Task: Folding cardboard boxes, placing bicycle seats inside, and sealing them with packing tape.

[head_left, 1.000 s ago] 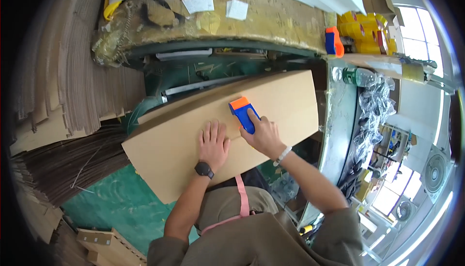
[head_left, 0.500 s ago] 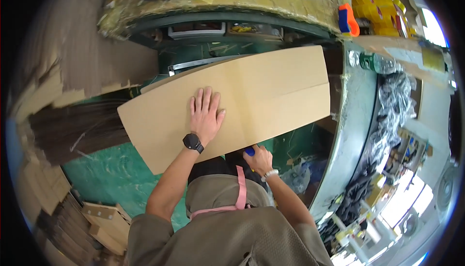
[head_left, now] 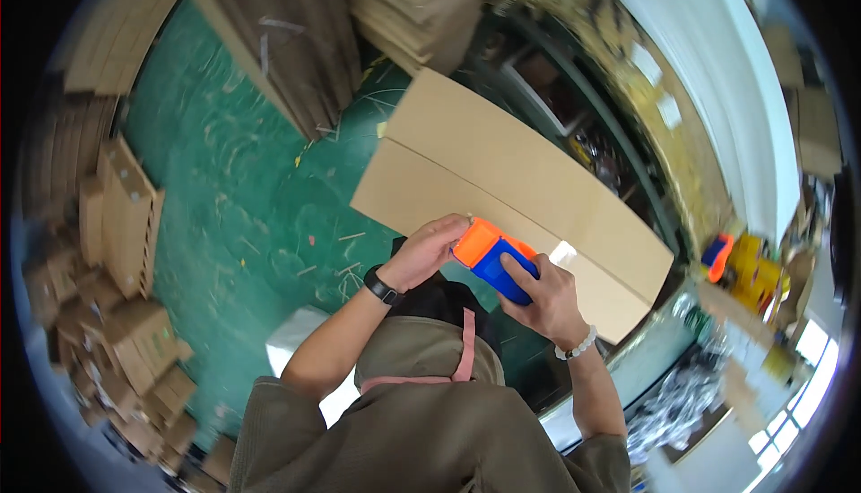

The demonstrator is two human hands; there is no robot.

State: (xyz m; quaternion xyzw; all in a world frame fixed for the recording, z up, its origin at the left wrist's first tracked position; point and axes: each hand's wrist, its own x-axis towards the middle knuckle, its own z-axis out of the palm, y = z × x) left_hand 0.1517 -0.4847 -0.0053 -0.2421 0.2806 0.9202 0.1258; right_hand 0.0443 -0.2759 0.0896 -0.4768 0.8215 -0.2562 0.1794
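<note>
Blue-orange tool (head_left: 494,260) clamped by both hands, right hand (head_left: 538,294) hiding its base, left hand (head_left: 428,252) pinching top; cardboard sheet (head_left: 502,179) just beyond.

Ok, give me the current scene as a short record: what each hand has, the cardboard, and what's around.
left hand: fingers on the orange end of the tool
right hand: gripping the blue body of the tool
tool: blue and orange, handheld, held in both hands in front of the chest
cardboard sheet: flat, creased lengthwise, untouched by either hand
floor: green, scattered scraps
cardboard stacks: along the left
</note>
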